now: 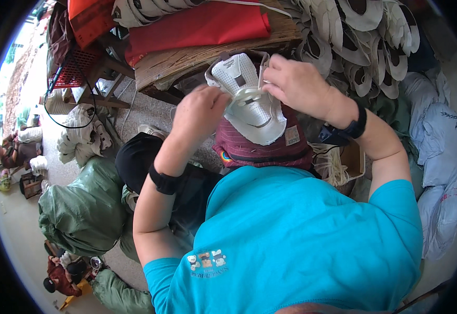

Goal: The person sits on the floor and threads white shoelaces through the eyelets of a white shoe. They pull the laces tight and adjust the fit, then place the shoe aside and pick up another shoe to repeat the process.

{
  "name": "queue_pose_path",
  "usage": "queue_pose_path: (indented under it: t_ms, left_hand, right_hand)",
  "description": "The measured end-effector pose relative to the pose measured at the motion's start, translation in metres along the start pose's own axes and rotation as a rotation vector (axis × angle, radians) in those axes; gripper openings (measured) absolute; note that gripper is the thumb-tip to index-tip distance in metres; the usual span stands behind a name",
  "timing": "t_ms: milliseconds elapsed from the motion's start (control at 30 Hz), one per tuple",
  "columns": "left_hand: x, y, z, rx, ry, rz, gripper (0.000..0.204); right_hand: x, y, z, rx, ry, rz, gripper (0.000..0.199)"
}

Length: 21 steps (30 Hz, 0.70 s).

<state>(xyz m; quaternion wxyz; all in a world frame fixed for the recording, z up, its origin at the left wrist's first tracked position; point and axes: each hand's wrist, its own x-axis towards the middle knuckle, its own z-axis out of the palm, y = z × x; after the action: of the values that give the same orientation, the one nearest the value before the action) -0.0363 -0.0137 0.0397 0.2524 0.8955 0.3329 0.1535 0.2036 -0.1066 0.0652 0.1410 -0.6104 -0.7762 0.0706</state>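
A white mesh shoe upper (260, 112) lies over my lap, its tongue (233, 70) pointing away from me. Across its middle runs a pale shoelace (248, 94), looped between my two hands. My left hand (199, 110) is closed in a pinch at the left side of the upper, with the lace at its fingertips. On the other side my right hand (296, 86) pinches the lace near the upper's right edge. The fingertips of the left hand are partly hidden behind its knuckles. A maroon striped cloth (262, 144) covers my lap beneath the upper.
Ahead stands a wooden bench (212, 52) with red cloth (197, 34) on it. Many white uppers (364, 42) hang at the far right. A box of laces (338, 162) sits by my right side. Green sacks (84, 204) and white sacks (438, 152) flank me. People work at the far left.
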Motion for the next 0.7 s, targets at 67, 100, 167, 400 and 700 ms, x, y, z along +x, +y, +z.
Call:
queue_pose_path:
  t_ms: [67,100,167,400,700]
  left_hand:
    - [0.004,0.010,-0.022,0.016,0.158,0.165,0.022]
    - [0.005,0.008,-0.027,0.006,0.095,0.201,0.025]
    - [0.012,0.002,-0.034,-0.016,-0.030,0.278,0.033]
    - [0.022,-0.020,-0.030,0.024,-0.082,0.364,0.015]
    - [0.014,-0.018,0.018,-0.329,0.154,-0.016,0.018]
  right_hand:
    - [0.008,0.000,-0.014,-0.010,0.189,-0.151,0.025]
    - [0.014,0.002,-0.019,-0.011,0.280,-0.232,0.028]
    - [0.026,0.015,-0.022,0.052,0.082,-0.326,0.030]
    - [0.041,0.039,-0.021,0.184,-0.307,-0.228,0.017]
    - [0.030,0.032,0.024,0.695,-0.115,0.235,0.019]
